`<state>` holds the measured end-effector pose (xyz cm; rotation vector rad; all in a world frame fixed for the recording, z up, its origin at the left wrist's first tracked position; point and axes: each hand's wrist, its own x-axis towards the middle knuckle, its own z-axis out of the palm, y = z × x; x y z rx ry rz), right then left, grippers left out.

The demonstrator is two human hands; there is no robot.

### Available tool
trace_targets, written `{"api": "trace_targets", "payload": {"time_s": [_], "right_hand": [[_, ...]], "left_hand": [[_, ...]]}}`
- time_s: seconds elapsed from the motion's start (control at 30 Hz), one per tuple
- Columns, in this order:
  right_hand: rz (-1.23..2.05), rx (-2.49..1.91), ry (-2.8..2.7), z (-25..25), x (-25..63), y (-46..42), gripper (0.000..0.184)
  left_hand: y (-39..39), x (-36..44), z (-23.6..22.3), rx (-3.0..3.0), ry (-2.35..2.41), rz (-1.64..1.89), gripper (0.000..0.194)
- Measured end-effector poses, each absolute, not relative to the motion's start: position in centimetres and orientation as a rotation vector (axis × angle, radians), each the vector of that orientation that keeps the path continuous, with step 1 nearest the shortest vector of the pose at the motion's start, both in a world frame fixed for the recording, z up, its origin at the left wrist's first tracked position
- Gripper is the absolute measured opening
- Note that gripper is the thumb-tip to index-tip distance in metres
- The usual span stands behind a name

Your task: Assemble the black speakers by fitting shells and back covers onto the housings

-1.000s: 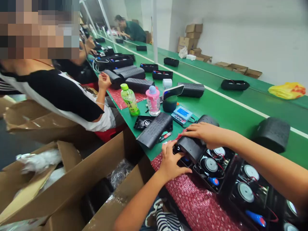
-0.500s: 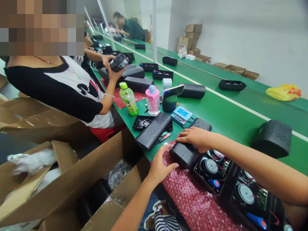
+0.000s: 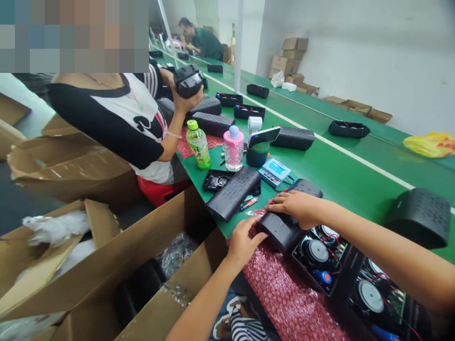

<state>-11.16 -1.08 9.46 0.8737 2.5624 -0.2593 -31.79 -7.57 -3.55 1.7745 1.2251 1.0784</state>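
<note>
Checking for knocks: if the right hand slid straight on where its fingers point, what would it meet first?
Probably the red-tipped marker pen just past the fingertips of the right hand, then the black speaker bar behind it; depth is hard to judge here.

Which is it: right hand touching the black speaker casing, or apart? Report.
Touching: the head view shows the right hand lying on the black speaker casing.

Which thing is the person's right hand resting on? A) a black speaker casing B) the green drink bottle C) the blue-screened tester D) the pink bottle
A: the right hand lies on top of a black speaker casing on red bubble wrap.
</note>
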Motion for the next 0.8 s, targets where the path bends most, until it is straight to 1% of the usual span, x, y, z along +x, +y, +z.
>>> {"api": "trace_targets", "payload": {"time_s": [0.27, 0.4, 0.47, 0.57, 0.6, 0.63, 0.67, 0.7, 0.73, 0.77, 0.8], "right_hand": [[-0.335, 0.930, 2.547, 9.8, -11.9, -1.1, 0.091], [-0.348, 0.980, 2.539, 9.2, -11.8, -1.6, 0.091], [-0.387, 0.999, 2.517, 8.7, -11.4, -1.5, 0.097], [-0.516, 1.043, 2.446, 9.0, -11.1, -1.4, 0.117], [-0.583, 1.078, 2.460, 9.7, -11.3, -1.5, 0.119], [-0.668, 1.106, 2.535, 10.8, -11.7, -2.0, 0.114], [-0.784, 1.114, 2.680, 12.1, -12.3, -2.7, 0.102], [-0.933, 1.090, 2.883, 13.6, -13.0, -3.9, 0.081], [-1.132, 0.974, 3.134, 15.1, -13.8, -5.4, 0.058], [-1.428, 0.806, 3.334, 16.5, -14.5, -7.2, 0.044], [-1.736, 0.677, 3.411, 17.8, -15.1, -9.2, 0.037]], "left_hand": [[-7.4, -31.9, -3.8, 1.852, 1.227, 1.114, 0.036], [-7.5, -32.1, -3.3, 1.979, 1.223, 1.066, 0.038], [-7.5, -32.7, -2.5, 2.101, 1.222, 1.021, 0.038], [-6.7, -34.4, -0.6, 2.290, 1.305, 1.087, 0.031], [-6.1, -35.0, 0.2, 2.331, 1.366, 1.124, 0.029], [-5.4, -35.5, 1.0, 2.361, 1.445, 1.131, 0.029], [-4.5, -35.9, 1.9, 2.383, 1.538, 1.088, 0.032], [-3.6, -36.2, 2.6, 2.396, 1.642, 0.989, 0.039], [-2.6, -36.3, 3.3, 2.400, 1.741, 0.843, 0.050], [-1.6, -36.2, 3.8, 2.389, 1.826, 0.667, 0.063], [-0.7, -36.0, 4.2, 2.363, 1.885, 0.466, 0.077]]}}
